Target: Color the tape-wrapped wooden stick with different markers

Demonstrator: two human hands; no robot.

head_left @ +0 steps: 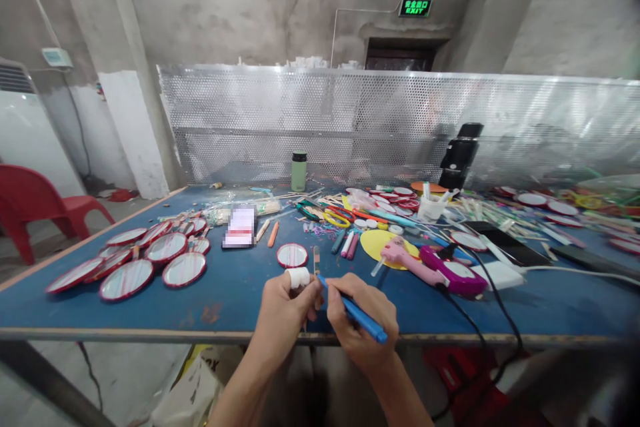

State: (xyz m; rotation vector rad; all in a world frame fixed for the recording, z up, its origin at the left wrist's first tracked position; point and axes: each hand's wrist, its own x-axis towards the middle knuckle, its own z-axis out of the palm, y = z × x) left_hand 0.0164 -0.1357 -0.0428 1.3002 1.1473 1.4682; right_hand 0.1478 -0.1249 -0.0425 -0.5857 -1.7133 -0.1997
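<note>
My left hand (285, 310) is closed, pinching a narrow wooden craft stick (316, 259) that points up and away from me. A short white cylinder (299, 277) sits at its index finger; whether it is a wrap or a separate piece, I cannot tell. Closed around a blue marker (365, 320) is my right hand (363, 313), with the marker's tip end at the stick by my left fingertips. Just beyond the hands lies a round white disc with a red rim (292, 255). Pink and teal markers (347, 245) rest to the right of it.
Several red-rimmed discs (173, 247) lie piled at left on the blue table (240, 307). A phone (240, 227) and a green bottle (299, 172) stand beyond. At right are a pink-purple glue gun (425, 263) with trailing cords, a yellow disc (373, 248) and a black phone (507, 242).
</note>
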